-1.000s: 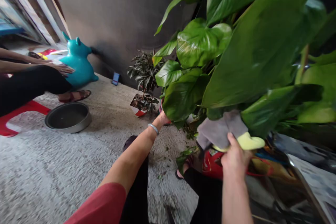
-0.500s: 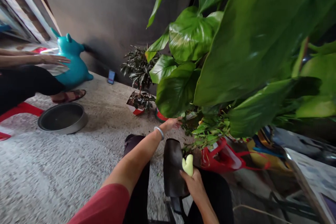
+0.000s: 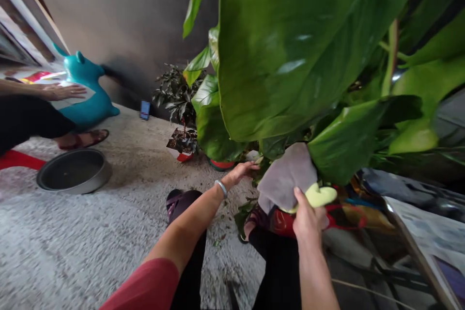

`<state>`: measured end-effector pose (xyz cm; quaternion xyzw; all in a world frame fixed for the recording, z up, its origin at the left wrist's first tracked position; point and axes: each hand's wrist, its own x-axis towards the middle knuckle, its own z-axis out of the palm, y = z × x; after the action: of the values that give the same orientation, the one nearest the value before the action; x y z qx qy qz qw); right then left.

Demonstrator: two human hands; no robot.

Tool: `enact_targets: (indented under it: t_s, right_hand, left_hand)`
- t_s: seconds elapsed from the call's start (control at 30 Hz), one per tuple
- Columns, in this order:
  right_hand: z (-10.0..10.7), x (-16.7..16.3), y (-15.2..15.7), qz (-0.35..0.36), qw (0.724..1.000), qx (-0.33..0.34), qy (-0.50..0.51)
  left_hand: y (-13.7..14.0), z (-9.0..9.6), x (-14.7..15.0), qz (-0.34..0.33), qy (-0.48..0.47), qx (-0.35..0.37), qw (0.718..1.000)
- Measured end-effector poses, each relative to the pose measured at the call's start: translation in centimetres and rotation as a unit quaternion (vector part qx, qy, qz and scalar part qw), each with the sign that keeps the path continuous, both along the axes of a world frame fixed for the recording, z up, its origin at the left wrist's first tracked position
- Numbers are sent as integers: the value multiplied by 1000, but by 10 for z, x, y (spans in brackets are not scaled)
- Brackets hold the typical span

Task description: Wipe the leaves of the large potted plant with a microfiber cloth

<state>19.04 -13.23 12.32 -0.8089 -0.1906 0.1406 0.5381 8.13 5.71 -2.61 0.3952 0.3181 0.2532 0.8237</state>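
In the head view my right hand is closed on a soft grey cloth with a pale yellow-green, lobed, padded end. The cloth is lifted and spread in front of the lower foliage, under a large glossy green leaf. My left hand, below a silver bangle, reaches to the plant's lower edge. Its fingers are stretched out and slightly curved by a small pale leaf tip; whether they touch it, I cannot tell. Broad leaves hide the plant's base.
A small potted plant stands by the dark wall. At left are a grey round basin, a turquoise animal-shaped toy and another person's hand. A phone leans at the wall. A red thing lies beside my foot.
My right hand has moved up and right, and the grey cloth now shows in it. A dark brown panel near that hand is no longer visible. My left hand stays by the foliage.
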Motion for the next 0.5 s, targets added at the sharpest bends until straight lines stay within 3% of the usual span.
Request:
enact_targets:
  t_s: [0.1,0.2,0.27,0.33,0.4,0.43,0.5]
  right_hand:
    - [-14,-19,16,87,991,-99,21]
    - [-18,-37,-10,180,971,-152,33]
    - [-9,-33,-28,168,978,-113,45]
    - [5,-19,-28,76,996,-25,28]
    - [15,-2,-7,-23,997,64,-21]
    - [15,3,7,-35,995,77,-48]
    - [7,4,33,12,995,49,-82]
  left_hand:
    - [10,8,-28,3,2,-26,1000]
    - [15,14,-51,30,1,-23,999]
    - [16,15,-59,46,-14,-15,999]
    - [16,15,-61,47,-25,-15,998]
    - [15,17,-60,46,-24,-17,999]
    - [14,19,-60,46,-22,-16,999]
    - [11,25,-59,42,-21,0,999]
